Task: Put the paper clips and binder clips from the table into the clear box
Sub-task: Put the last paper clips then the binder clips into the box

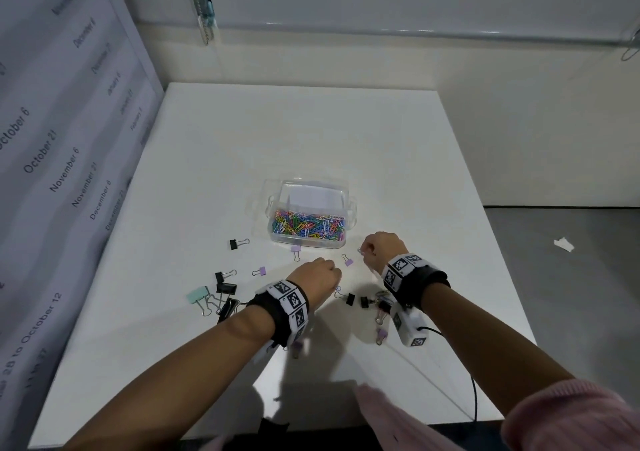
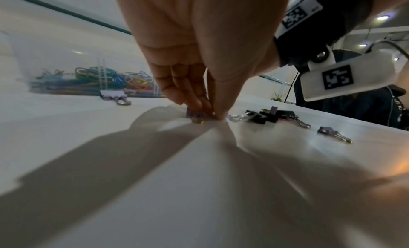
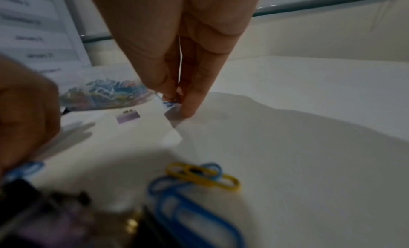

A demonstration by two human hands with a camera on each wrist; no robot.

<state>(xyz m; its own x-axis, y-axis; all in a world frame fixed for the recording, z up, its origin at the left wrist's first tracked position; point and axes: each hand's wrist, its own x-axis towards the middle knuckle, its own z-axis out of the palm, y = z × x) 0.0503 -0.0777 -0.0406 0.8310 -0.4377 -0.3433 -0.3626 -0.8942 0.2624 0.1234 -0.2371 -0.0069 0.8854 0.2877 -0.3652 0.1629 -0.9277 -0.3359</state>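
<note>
Both our hands pinch clips off the table: left hand (image 2: 199,59) a purple binder clip (image 2: 196,116), right hand (image 3: 177,59) a paper clip (image 3: 168,104), clear box (image 1: 308,213) just ahead, nearer our right.

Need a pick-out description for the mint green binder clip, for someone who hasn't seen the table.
Start at the clear box of coloured paper clips in the middle of the white table, then go toward the near-left, past the left hand, to the cluster of black binder clips. The mint green binder clip lies at that cluster's left edge: the only green clip, and broader than the lilac ones.
</note>
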